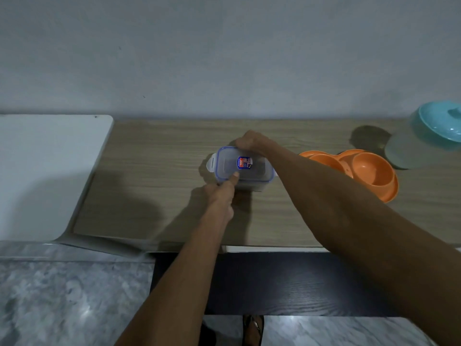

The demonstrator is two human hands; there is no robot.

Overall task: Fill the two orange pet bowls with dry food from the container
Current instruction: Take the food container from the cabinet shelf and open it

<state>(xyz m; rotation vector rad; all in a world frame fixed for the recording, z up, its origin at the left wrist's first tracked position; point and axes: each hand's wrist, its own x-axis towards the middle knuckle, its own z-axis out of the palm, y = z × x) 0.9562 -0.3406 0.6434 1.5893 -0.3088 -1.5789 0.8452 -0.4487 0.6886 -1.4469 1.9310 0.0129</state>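
Note:
A small clear rectangular container (249, 168) with a blue-rimmed lid and a label stands in the middle of the wooden table (154, 176). My left hand (220, 196) grips its near edge, thumb pressed on the lid. My right hand (252, 143) is curled over its far right corner, fingers on the lid's edge. The left end flap of the lid sticks out. To the right lies an orange double pet bowl (369, 171); both its cups look empty. What is inside the container is hard to make out.
A clear tub with a teal lid (434, 131) stands at the far right, behind the bowls. A white board (45, 171) overlaps the table's left end. A wall runs right behind the table. Below are a dark shelf, marble floor and my sandalled foot.

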